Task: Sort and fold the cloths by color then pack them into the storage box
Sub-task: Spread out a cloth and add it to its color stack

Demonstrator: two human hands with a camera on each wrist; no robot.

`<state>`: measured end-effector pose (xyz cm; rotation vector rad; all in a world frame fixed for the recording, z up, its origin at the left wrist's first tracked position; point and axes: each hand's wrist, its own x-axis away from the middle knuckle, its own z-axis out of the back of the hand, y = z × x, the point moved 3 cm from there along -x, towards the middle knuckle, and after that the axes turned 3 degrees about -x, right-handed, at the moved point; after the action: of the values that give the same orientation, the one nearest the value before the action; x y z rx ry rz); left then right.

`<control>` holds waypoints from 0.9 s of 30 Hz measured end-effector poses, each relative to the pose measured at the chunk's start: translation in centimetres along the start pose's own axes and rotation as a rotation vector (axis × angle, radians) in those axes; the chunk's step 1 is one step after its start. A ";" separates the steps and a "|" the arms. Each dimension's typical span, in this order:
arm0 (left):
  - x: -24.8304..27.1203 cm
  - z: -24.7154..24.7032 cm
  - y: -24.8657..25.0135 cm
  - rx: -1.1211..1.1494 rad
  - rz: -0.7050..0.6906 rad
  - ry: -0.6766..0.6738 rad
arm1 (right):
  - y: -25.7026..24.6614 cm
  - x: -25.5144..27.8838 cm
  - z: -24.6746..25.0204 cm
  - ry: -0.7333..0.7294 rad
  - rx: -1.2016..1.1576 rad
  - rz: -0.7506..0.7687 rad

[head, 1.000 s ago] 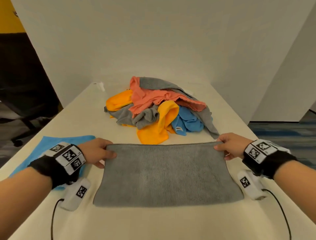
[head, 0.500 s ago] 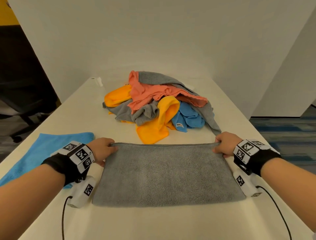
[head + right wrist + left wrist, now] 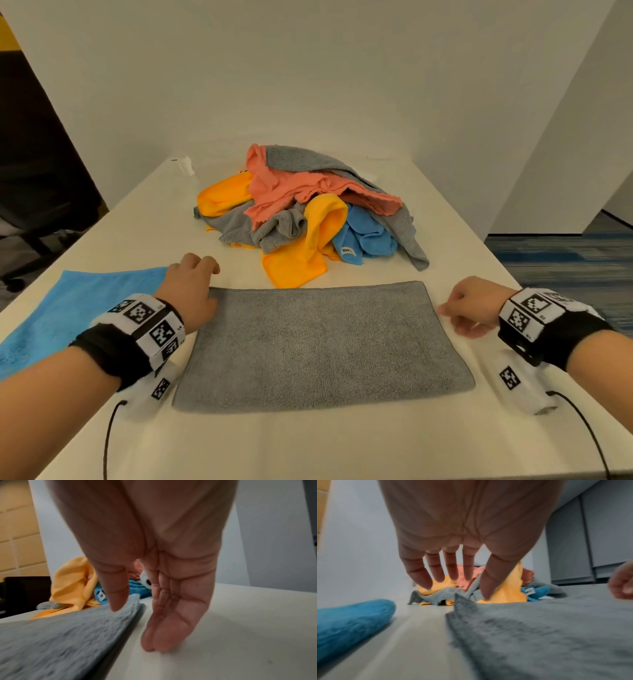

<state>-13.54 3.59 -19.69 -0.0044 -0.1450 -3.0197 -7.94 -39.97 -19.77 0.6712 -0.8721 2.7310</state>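
Right now a folded grey terry cloth (image 3: 322,346) lies flat as a wide rectangle on the white tabletop (image 3: 342,442), nearest the person. Their left hand (image 3: 190,291) hovers at the cloth's far left corner with its fingers (image 3: 419,573) spread and relaxed, gripping nothing; from the left wrist view that corner stands up a little just under the thumb. Their right hand (image 3: 471,305) sits just off the cloth's right edge, beside the far right corner. Its thumb tip (image 3: 118,601) comes down at the cloth's edge while the other fingers (image 3: 164,635) curl loosely with their tips on the bare table; it grasps nothing either.

Left of the grey cloth, a bright blue terry cloth (image 3: 72,315) lies spread flat, reaching the table's left edge. Beyond both, toward the middle of the table, sits a loose heap of unsorted cloths (image 3: 308,212): salmon-pink (image 3: 291,185) and grey ones on top, yellow-orange (image 3: 308,253) ones spilling forward, and a crumpled blue one (image 3: 368,236) with a small white label tucked at the right. A small white object (image 3: 185,165) rests near the far left corner of the table, too small to make out.
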 end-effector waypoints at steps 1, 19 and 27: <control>0.4 0.1 0.4 -0.032 -0.055 -0.019 | 0.3 0.4 -0.4 -0.039 0.005 0.000; 3.7 -2.0 5.1 0.029 -0.382 -0.354 | 2.7 1.7 0.7 -0.077 0.133 0.004; 3.6 -0.4 4.6 0.209 -0.365 -0.168 | -5.4 7.1 -0.7 -0.127 -0.701 0.282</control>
<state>-16.60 -1.41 -19.65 -0.2390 -0.5307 -3.3451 -12.71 -34.88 -14.27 0.5977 -1.9389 2.3366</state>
